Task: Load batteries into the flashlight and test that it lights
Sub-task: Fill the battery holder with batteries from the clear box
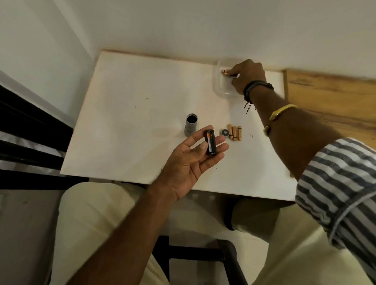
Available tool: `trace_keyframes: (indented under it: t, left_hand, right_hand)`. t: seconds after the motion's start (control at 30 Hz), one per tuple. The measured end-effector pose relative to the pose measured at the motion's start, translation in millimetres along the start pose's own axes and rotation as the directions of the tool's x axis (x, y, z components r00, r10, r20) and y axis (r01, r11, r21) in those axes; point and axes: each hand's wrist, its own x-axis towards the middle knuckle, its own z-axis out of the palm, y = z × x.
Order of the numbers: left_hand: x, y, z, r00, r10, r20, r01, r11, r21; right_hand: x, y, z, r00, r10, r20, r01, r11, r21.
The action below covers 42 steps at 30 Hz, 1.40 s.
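White bench sitting against a white wall. Grey flashlight tube standing upright mid-bench, open end up. Left grip, palm up, thumb pinning black battery holder. Right grip pinching copper battery inside clear tub at the far edge.

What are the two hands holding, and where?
The left hand holds the black battery holder, thumb on its side. The right hand pinches a copper battery by its end.
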Motion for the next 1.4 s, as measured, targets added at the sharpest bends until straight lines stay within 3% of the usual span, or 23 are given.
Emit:
trace_keyframes:
  t: [0.33,0.5,0.63,0.77,0.87,0.93,1.0,1.17,1.4]
  left_hand:
    - [-1,-2,-1,0.999,0.008,-0.033,-0.008,1.0,-0.005]
    - [1,-3,-3,0.998,0.01,-0.063,-0.01,1.0,-0.012]
    - [7,-3,-4,0.996,0.005,-0.087,-0.006,1.0,-0.008]
    - [7,-3,-3,0.993,0.017,-0.114,-0.02,1.0,-0.024]
    - [5,-2,-1,0.988,0.043,-0.147,-0.047,0.999,-0.025]
    - [4,-1,1,0.985,0.059,-0.159,-0.062,0.998,-0.009]
    - [1,-1,3,0.983,0.074,-0.168,-0.073,0.997,0.016]
    - [-9,-5,6,0.977,0.103,-0.186,-0.082,0.99,0.114]
    - [-22,-7,8,0.977,0.106,-0.184,-0.078,0.985,0.156]
  right_hand:
    - [-4,-3,9,0.997,0.019,-0.074,-0.026,0.996,-0.089]
    - [-4,2,10,0.992,0.088,-0.092,-0.079,0.992,0.101]
    - [-16,0,8,0.996,0.032,-0.087,-0.006,0.958,0.288]
    - [-53,-3,-7,0.997,0.067,-0.042,-0.026,0.778,0.628]
    - [-101,-6,-18,0.996,0.045,0.076,-0.088,0.509,0.856]
    - [-135,-7,-21,0.994,-0.003,0.109,-0.1,0.378,0.92]
    - [-170,-6,-20,0.994,-0.011,0.111,-0.102,0.324,0.941]
    - [-233,-2,-16,0.999,0.027,-0.028,0.015,0.406,0.914]
    - [-271,-1,-16,0.947,-0.127,-0.294,0.299,0.679,0.67]
